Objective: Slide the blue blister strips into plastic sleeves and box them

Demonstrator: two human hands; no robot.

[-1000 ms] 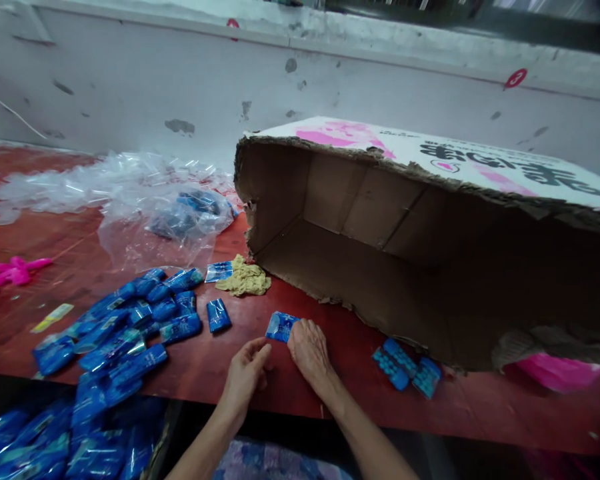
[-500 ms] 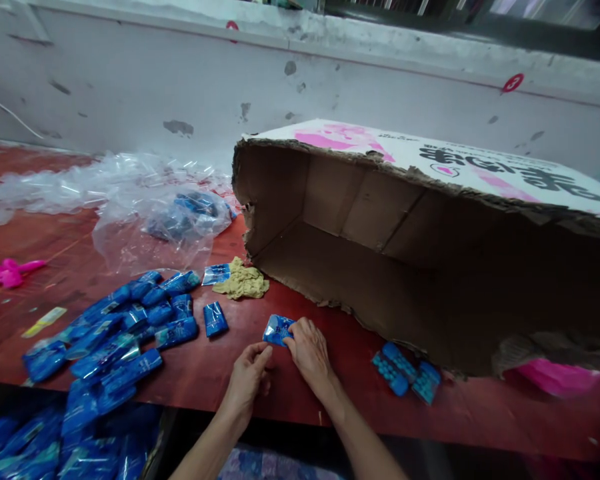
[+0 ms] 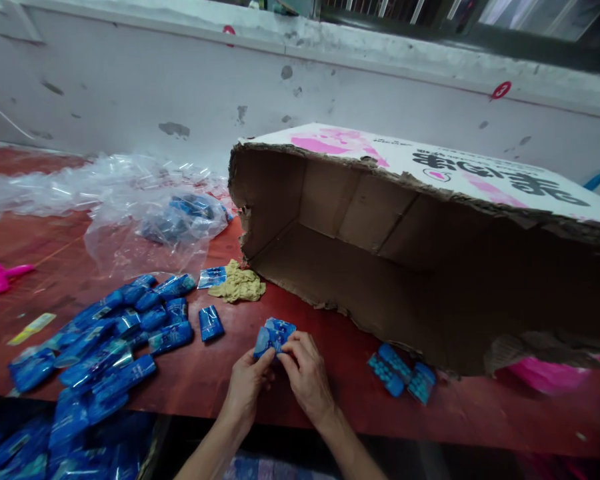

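Near the table's front, my left hand (image 3: 250, 380) pinches the lower left corner of a small blue printed packet (image 3: 264, 339). The fingers of my right hand (image 3: 306, 370) are closed on its right side. A second blue layer (image 3: 280, 325) shows behind it; whether this is a separate packet or a folded part I cannot tell. Just left of my hands, a single blue packet (image 3: 211, 323) lies flat. Further left spreads a pile of glossy blue packets (image 3: 125, 333). A crumpled yellow cloth (image 3: 239, 283) lies beyond, touching another blue packet (image 3: 212, 277).
A big torn-edged cardboard box (image 3: 330, 267) lies on its side, opening toward me. Clear plastic bags (image 3: 115, 220) cover the back left. Several blue beaded packs (image 3: 403, 372) lie right of my hands. More blue packets (image 3: 95, 460) fill a container below the table edge. Pink items (image 3: 547, 375) sit at right.
My left hand has come up to the blue packet and now pinches its corner. The packet's printed face is raised and split into two layers. The view has shifted slightly.
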